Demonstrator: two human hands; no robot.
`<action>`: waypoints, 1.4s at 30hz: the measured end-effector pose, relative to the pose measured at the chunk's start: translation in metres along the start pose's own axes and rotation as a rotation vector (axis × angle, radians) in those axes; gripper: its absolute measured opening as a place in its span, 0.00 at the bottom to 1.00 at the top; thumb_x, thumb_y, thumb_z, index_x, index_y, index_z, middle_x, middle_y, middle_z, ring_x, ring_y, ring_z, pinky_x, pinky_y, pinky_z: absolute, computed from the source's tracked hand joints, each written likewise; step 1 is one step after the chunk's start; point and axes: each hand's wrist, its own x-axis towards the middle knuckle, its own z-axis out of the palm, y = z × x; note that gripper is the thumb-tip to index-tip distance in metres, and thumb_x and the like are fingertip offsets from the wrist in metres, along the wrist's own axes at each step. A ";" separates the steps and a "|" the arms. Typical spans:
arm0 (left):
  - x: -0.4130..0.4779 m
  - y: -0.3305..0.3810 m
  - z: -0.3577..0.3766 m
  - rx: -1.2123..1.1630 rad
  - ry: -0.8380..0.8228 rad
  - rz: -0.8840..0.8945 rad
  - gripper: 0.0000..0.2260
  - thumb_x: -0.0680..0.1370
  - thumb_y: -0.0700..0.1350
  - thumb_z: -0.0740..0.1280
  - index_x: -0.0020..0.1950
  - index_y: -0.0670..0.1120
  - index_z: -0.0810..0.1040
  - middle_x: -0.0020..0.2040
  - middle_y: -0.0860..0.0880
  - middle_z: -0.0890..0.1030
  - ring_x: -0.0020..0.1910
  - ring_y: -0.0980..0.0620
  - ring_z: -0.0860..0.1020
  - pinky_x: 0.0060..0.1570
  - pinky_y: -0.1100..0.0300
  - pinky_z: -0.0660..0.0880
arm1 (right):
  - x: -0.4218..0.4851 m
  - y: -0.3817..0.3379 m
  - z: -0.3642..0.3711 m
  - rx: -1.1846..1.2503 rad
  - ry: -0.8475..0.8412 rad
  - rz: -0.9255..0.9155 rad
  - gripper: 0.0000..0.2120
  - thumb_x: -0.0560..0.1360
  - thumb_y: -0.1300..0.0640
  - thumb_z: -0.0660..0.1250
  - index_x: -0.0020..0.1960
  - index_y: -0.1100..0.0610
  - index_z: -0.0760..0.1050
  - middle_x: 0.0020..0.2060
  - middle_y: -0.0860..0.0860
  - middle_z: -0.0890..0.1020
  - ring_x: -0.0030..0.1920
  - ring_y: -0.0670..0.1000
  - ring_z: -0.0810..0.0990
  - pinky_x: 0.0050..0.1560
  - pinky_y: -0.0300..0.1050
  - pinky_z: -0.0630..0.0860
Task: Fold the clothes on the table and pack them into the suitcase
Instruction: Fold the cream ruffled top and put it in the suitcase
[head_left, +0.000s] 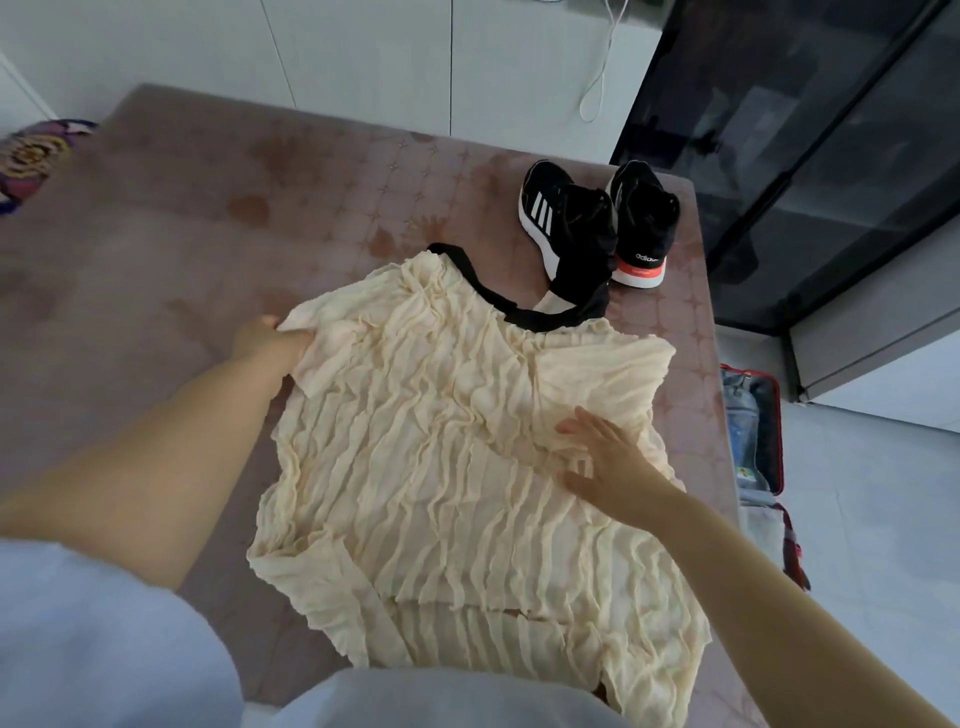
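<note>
Cream crinkled fabric, one top (441, 467), lies spread flat on the mauve-covered surface (156, 234), neckline away from the person and hem at the near edge, against the person's pale clothing. Its right sleeve reaches close to the surface's right edge, while a broad stretch of cover runs to the left of it and beyond it towards the far edge.

Two hands are on the top. The left hand (265, 340) grips the edge of the left sleeve, fingers curled round the cloth. The right hand (605, 460) rests flat on the right side of the chest with its fingers spread.

One black strap (498, 299) loops from the neckline towards the far right corner, where two black sneakers stand side by side, one with white stripes (561, 218) and one with an orange heel (644, 218), near the right edge and apart from the top.

One suitcase (753, 431) with red trim lies on the pale floor (857, 519) just beside the surface's right edge, partly hidden by it, its lining showing. One dark glass cabinet (831, 156) stands beyond it. One patterned cushion (31, 156) sits at the far left.
</note>
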 end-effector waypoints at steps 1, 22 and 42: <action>-0.003 0.006 -0.002 -0.027 0.034 0.066 0.22 0.75 0.47 0.66 0.67 0.43 0.70 0.60 0.41 0.77 0.56 0.40 0.76 0.49 0.52 0.74 | -0.002 0.000 0.002 0.001 -0.027 0.016 0.28 0.75 0.48 0.64 0.73 0.48 0.59 0.76 0.48 0.52 0.75 0.53 0.50 0.73 0.51 0.54; -0.001 0.043 0.025 0.245 -0.183 0.401 0.23 0.77 0.47 0.66 0.68 0.41 0.66 0.66 0.43 0.72 0.63 0.44 0.72 0.59 0.56 0.66 | 0.054 0.031 -0.069 0.451 0.376 0.505 0.24 0.76 0.52 0.64 0.68 0.59 0.66 0.56 0.55 0.74 0.44 0.52 0.74 0.43 0.43 0.67; 0.041 0.166 0.026 -0.154 -0.097 0.580 0.04 0.77 0.44 0.64 0.42 0.51 0.74 0.46 0.49 0.76 0.44 0.53 0.74 0.39 0.61 0.69 | 0.103 -0.006 -0.176 0.256 0.718 0.147 0.06 0.73 0.60 0.66 0.46 0.50 0.73 0.36 0.45 0.74 0.38 0.47 0.72 0.38 0.40 0.69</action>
